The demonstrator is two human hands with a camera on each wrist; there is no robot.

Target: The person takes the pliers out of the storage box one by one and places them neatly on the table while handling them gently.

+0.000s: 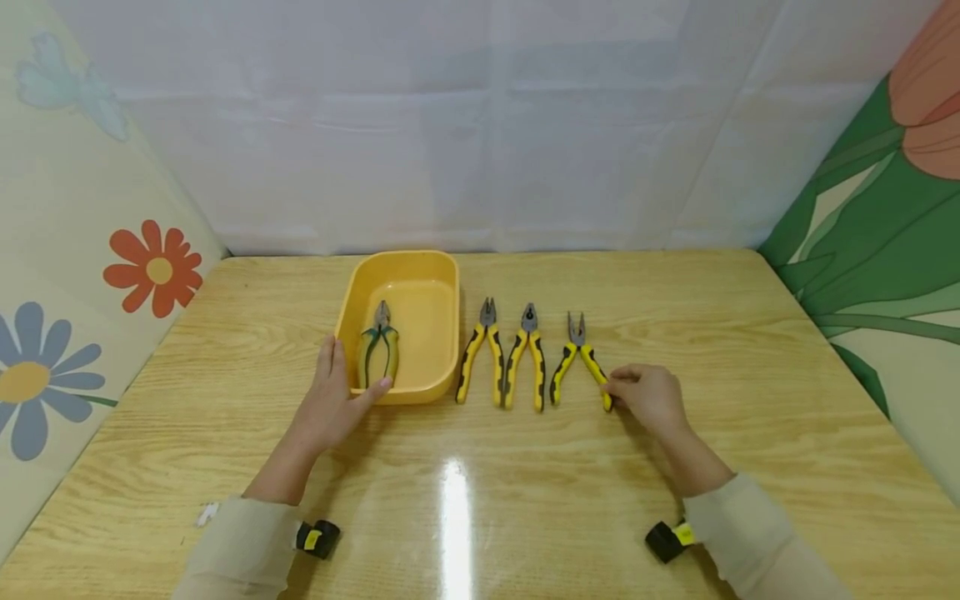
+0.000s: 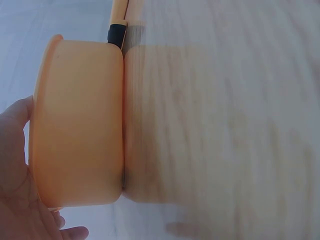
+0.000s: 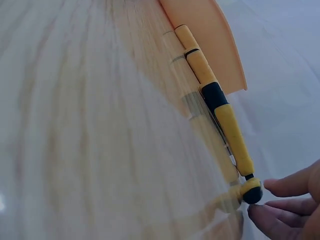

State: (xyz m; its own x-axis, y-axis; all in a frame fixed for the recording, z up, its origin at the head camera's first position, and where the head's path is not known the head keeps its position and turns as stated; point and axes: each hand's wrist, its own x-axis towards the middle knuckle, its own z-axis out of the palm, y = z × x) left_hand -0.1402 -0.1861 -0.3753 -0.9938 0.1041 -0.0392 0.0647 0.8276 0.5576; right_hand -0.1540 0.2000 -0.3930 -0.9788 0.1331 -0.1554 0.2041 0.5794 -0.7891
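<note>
In the head view my left hand [image 1: 330,408] holds the near left corner of a yellow plastic container [image 1: 423,333], its thumb over the front rim and its fingers along the outer left wall. Inside lie pliers with yellow-green handles [image 1: 391,354]. My right hand [image 1: 651,398] is at the right handle end of the rightmost yellow-and-black pliers [image 1: 577,333], which lie flat with handles spread. The right wrist view shows the thumb [image 3: 290,184] and fingertips apart beside that handle end, with a small gap at the thumb.
Two more yellow-and-black pliers, the left pliers [image 1: 487,321] and the middle pliers [image 1: 529,325], lie in a row right of the container. The wooden table [image 1: 525,500] meets a white cloth backdrop [image 1: 487,150]. A small white scrap [image 1: 207,513] lies by the left sleeve.
</note>
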